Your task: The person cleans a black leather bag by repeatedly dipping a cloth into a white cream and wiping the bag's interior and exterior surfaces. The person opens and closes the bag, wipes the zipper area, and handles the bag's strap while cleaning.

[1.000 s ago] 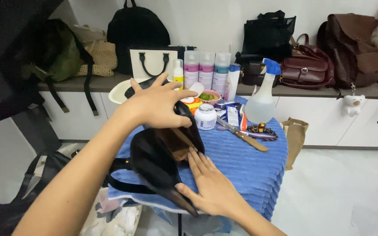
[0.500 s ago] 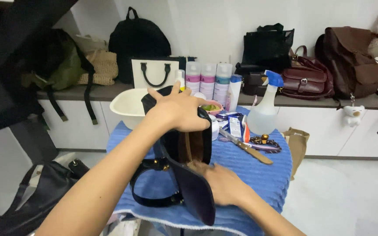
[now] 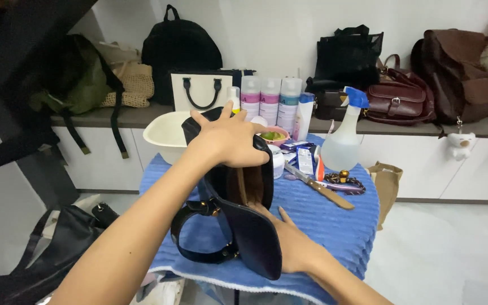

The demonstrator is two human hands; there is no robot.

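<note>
Handbag (image 3: 244, 197), black, standing upright at centre frame on blue towel (image 3: 334, 226), flap hanging open toward lower edge. Crowding the towel's far edge: cream basin (image 3: 165, 135), spray bottle (image 3: 343, 141), brush (image 3: 320, 189); open towel lying toward the right. Left hand (image 3: 230, 138) reaching in from lower left, clasping the bag's top. Right hand (image 3: 289, 243) lying flat, fingers spread, bracing behind the flap.

Handbag (image 3: 244, 226) — black outside, brown lining, gold-coloured strap fittings. Towel (image 3: 340, 226) covering the table: blue, ribbed in fine stripes. Basin (image 3: 165, 135) at the towel's far left corner: cream. Spray bottle (image 3: 343, 141) near the far right edge — translucent white, blue trigger head.
</note>
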